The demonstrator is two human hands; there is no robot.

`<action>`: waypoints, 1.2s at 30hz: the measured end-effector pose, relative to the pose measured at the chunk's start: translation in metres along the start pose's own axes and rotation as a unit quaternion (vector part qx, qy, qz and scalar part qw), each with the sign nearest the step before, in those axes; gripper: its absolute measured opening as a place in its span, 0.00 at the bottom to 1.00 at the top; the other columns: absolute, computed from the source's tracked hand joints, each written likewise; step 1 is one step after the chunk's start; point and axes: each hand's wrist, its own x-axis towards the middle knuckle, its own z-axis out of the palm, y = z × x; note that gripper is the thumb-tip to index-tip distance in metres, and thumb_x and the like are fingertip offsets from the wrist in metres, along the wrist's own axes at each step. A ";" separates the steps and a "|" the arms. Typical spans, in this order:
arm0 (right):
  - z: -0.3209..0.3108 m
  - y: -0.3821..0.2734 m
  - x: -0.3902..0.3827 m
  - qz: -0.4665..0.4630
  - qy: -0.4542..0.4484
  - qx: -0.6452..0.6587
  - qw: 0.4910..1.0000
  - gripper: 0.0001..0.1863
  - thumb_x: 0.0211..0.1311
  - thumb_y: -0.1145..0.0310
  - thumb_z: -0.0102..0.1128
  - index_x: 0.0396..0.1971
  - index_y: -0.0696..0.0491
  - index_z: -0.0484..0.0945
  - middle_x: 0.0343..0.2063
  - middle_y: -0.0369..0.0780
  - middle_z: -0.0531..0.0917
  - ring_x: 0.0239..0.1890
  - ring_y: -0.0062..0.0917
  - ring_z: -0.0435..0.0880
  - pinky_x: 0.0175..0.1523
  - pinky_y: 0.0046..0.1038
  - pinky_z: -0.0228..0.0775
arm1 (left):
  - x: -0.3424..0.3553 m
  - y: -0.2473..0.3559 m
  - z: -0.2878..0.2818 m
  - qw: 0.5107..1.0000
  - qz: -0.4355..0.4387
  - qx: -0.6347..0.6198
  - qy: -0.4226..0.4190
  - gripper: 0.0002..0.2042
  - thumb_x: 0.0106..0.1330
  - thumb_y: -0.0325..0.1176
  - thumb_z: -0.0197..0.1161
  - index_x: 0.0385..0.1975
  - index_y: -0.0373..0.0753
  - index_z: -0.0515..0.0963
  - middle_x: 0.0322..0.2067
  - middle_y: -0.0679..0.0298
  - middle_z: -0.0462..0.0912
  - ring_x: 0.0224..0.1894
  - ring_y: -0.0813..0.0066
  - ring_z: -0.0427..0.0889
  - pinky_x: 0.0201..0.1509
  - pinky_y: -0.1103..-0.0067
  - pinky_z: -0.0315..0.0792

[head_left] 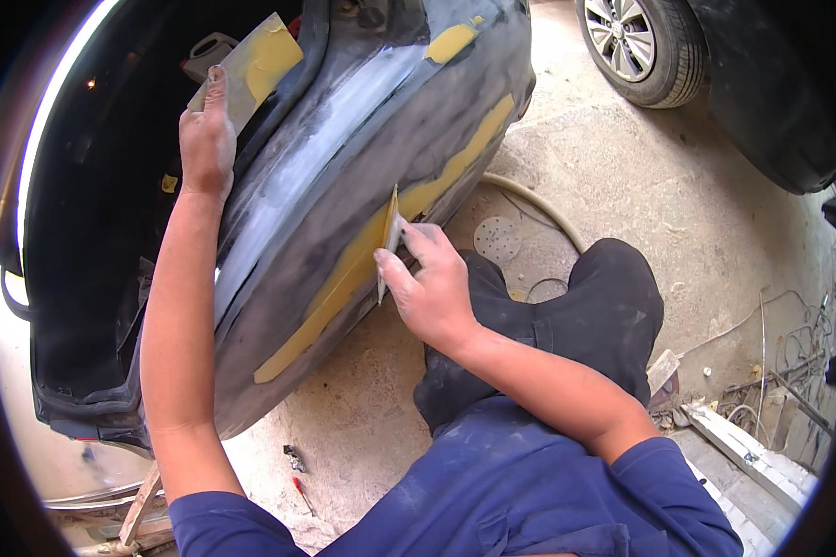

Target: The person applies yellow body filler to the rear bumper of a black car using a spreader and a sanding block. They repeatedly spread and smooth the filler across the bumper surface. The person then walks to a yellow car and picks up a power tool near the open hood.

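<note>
My left hand (206,148) grips a flat board (249,88) carrying yellow paste, raised at the upper left. My right hand (423,283) holds a thin, pale spreader (388,251) with yellow on its edge against the car body panel (297,278), over a long yellow paste strip (478,135). The panel is mottled grey, with a pale blue-white band (334,125) above the strip and a smaller yellow patch (450,44) near the top.
A dark car's wheel (633,46) stands at upper right. On the concrete floor lie a hose (557,213), a perforated disc (497,239), a red-handled tool (300,487), and wires and boards (743,436) at right. The car's dark open interior (93,232) fills the left.
</note>
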 end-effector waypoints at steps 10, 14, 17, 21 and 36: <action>-0.037 0.055 0.033 0.262 0.041 0.265 0.927 0.16 0.78 0.74 0.51 0.56 0.63 0.82 0.47 0.41 0.88 0.43 0.23 0.88 0.48 0.30 0.84 | -0.002 0.001 0.000 0.999 0.032 -0.014 -0.017 0.34 0.82 0.61 0.56 0.48 0.26 0.86 0.41 0.60 0.86 0.45 0.72 0.77 0.55 0.75 0.71; -0.027 0.052 0.049 0.213 0.035 0.233 0.948 0.16 0.78 0.71 0.55 0.58 0.63 0.81 0.48 0.41 0.86 0.43 0.27 0.90 0.45 0.33 0.88 | -0.002 0.001 0.001 0.999 0.047 -0.021 -0.011 0.35 0.82 0.61 0.56 0.42 0.26 0.87 0.34 0.61 0.85 0.41 0.72 0.76 0.51 0.74 0.71; -0.013 0.037 0.044 0.115 0.037 0.054 0.991 0.21 0.71 0.67 0.64 0.59 0.62 0.83 0.45 0.48 0.86 0.47 0.39 0.88 0.56 0.36 0.80 | -0.002 0.000 0.000 0.999 0.042 -0.025 -0.013 0.34 0.82 0.60 0.57 0.40 0.27 0.87 0.33 0.62 0.85 0.40 0.72 0.76 0.50 0.74 0.71; -0.007 0.013 0.025 0.013 0.020 -0.040 0.999 0.26 0.68 0.66 0.68 0.64 0.60 0.82 0.48 0.51 0.85 0.50 0.42 0.87 0.59 0.36 0.78 | -0.002 0.002 0.000 0.999 0.039 -0.017 -0.006 0.33 0.82 0.60 0.56 0.40 0.28 0.88 0.34 0.62 0.86 0.40 0.71 0.77 0.50 0.73 0.72; -0.029 0.036 0.051 0.042 0.049 -0.073 0.995 0.17 0.69 0.67 0.64 0.53 0.61 0.85 0.47 0.54 0.85 0.49 0.48 0.87 0.58 0.41 0.77 | 0.001 -0.003 -0.004 0.999 0.022 -0.012 -0.038 0.32 0.82 0.61 0.56 0.41 0.31 0.88 0.33 0.66 0.83 0.39 0.75 0.74 0.47 0.76 0.69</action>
